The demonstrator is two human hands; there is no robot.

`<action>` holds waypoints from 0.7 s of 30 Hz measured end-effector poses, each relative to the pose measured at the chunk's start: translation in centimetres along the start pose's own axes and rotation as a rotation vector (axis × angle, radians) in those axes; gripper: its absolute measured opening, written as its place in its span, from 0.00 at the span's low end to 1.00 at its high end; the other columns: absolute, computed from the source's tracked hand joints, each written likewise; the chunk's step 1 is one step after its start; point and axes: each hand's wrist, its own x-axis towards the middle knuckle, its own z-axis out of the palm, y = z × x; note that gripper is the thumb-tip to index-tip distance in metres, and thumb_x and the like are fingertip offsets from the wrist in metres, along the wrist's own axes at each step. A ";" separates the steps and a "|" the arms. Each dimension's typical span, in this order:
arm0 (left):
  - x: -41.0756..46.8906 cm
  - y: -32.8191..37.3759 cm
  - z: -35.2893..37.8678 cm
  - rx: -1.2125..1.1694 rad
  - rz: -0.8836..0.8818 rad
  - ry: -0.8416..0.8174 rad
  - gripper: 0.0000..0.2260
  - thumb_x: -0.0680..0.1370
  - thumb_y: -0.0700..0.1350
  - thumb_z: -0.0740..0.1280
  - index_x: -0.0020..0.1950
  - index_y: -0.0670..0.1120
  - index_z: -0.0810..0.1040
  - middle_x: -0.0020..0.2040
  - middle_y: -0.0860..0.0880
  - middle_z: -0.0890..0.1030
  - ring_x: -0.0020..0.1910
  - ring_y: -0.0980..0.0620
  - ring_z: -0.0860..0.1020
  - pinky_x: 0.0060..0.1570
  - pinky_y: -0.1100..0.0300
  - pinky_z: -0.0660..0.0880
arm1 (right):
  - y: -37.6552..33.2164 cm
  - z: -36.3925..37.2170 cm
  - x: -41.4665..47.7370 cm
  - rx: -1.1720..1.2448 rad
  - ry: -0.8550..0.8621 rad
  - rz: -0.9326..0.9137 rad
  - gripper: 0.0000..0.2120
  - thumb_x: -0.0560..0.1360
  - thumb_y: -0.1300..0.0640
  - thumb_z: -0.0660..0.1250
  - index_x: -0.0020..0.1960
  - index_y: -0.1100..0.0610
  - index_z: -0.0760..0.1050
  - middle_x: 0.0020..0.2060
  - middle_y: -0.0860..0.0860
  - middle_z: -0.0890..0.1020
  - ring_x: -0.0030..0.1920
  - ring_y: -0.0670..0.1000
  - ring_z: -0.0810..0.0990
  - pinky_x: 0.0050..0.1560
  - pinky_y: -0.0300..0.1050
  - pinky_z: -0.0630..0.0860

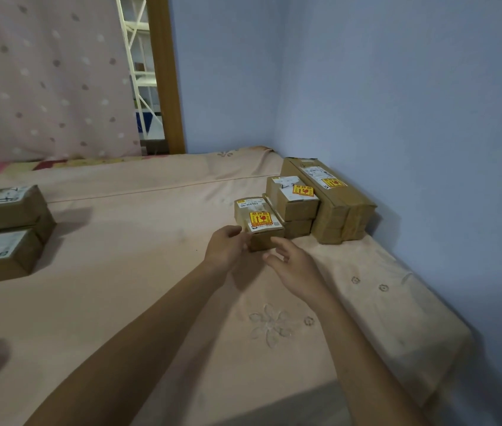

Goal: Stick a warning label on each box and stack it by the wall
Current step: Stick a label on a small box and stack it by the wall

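Pink bedsheet (151,272), blue wall (397,103) on the right. Two unlabelled boxes (3,229) wait at far left. Left hand (228,249), fingers curled, touches the small box (258,224) at its near-left corner; right hand (292,265) hovers spread just beside it, gripping nothing. Box already wears a yellow label (260,217) and sits beside the wall stack (314,201). Probably light, stiff cardboard, tape maybe slick; best held by opposite side faces.
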 end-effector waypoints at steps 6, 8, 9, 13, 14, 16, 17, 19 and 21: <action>-2.9 0.5 -3.3 0.050 0.000 0.011 0.16 0.77 0.45 0.70 0.64 0.43 0.79 0.55 0.45 0.82 0.48 0.48 0.80 0.60 0.46 0.79 | -2.3 0.9 -0.9 -0.084 -0.040 -0.031 0.26 0.79 0.46 0.68 0.75 0.49 0.70 0.71 0.49 0.76 0.72 0.48 0.72 0.64 0.43 0.70; -4.3 0.9 -5.3 0.116 0.024 0.018 0.19 0.76 0.48 0.70 0.66 0.45 0.79 0.59 0.46 0.82 0.52 0.48 0.80 0.62 0.45 0.77 | -3.6 1.8 -1.3 -0.116 -0.056 -0.055 0.26 0.79 0.45 0.67 0.75 0.50 0.70 0.71 0.49 0.76 0.71 0.48 0.73 0.66 0.46 0.71; -5.1 1.3 -6.4 0.157 0.040 0.023 0.20 0.76 0.49 0.70 0.66 0.46 0.79 0.61 0.47 0.81 0.55 0.48 0.80 0.63 0.47 0.77 | -4.3 2.3 -1.6 -0.134 -0.065 -0.066 0.26 0.79 0.45 0.67 0.75 0.50 0.70 0.71 0.49 0.75 0.72 0.49 0.72 0.67 0.48 0.71; -8.0 3.1 -11.3 0.417 0.168 0.057 0.18 0.79 0.48 0.67 0.69 0.48 0.78 0.64 0.50 0.79 0.58 0.52 0.77 0.58 0.59 0.72 | -7.8 5.2 -2.8 -0.242 -0.085 -0.136 0.25 0.80 0.42 0.64 0.74 0.50 0.70 0.74 0.48 0.72 0.74 0.51 0.69 0.70 0.50 0.68; -8.5 3.4 -12.7 0.502 0.202 0.068 0.18 0.80 0.49 0.66 0.70 0.48 0.77 0.65 0.50 0.79 0.59 0.52 0.77 0.58 0.59 0.71 | -8.7 6.0 -3.0 -0.276 -0.090 -0.155 0.25 0.80 0.42 0.63 0.74 0.51 0.70 0.74 0.48 0.72 0.74 0.51 0.68 0.70 0.49 0.67; -9.6 3.9 -15.7 0.693 0.260 0.095 0.20 0.81 0.51 0.65 0.71 0.48 0.75 0.67 0.49 0.77 0.62 0.50 0.76 0.60 0.57 0.71 | -10.7 7.8 -3.5 -0.355 -0.103 -0.205 0.26 0.81 0.42 0.61 0.75 0.52 0.69 0.75 0.48 0.71 0.75 0.51 0.68 0.71 0.49 0.66; -10.1 4.1 -17.4 0.797 0.287 0.114 0.20 0.81 0.53 0.65 0.72 0.48 0.73 0.68 0.49 0.77 0.63 0.49 0.76 0.61 0.56 0.72 | -11.8 8.8 -3.7 -0.394 -0.116 -0.235 0.27 0.81 0.41 0.61 0.76 0.52 0.68 0.75 0.49 0.70 0.75 0.52 0.67 0.72 0.49 0.65; -11.1 4.6 -20.9 0.992 0.324 0.172 0.22 0.81 0.55 0.63 0.73 0.49 0.72 0.68 0.47 0.76 0.65 0.47 0.75 0.63 0.52 0.73 | -14.0 10.9 -4.1 -0.455 -0.157 -0.288 0.28 0.81 0.40 0.59 0.77 0.52 0.66 0.77 0.49 0.68 0.77 0.52 0.65 0.74 0.50 0.63; -11.9 5.3 -24.6 1.152 0.335 0.244 0.23 0.81 0.56 0.61 0.74 0.48 0.71 0.68 0.46 0.76 0.66 0.45 0.74 0.62 0.49 0.73 | -16.3 13.1 -4.5 -0.521 -0.194 -0.344 0.30 0.82 0.39 0.58 0.79 0.52 0.64 0.79 0.50 0.65 0.78 0.53 0.62 0.75 0.52 0.61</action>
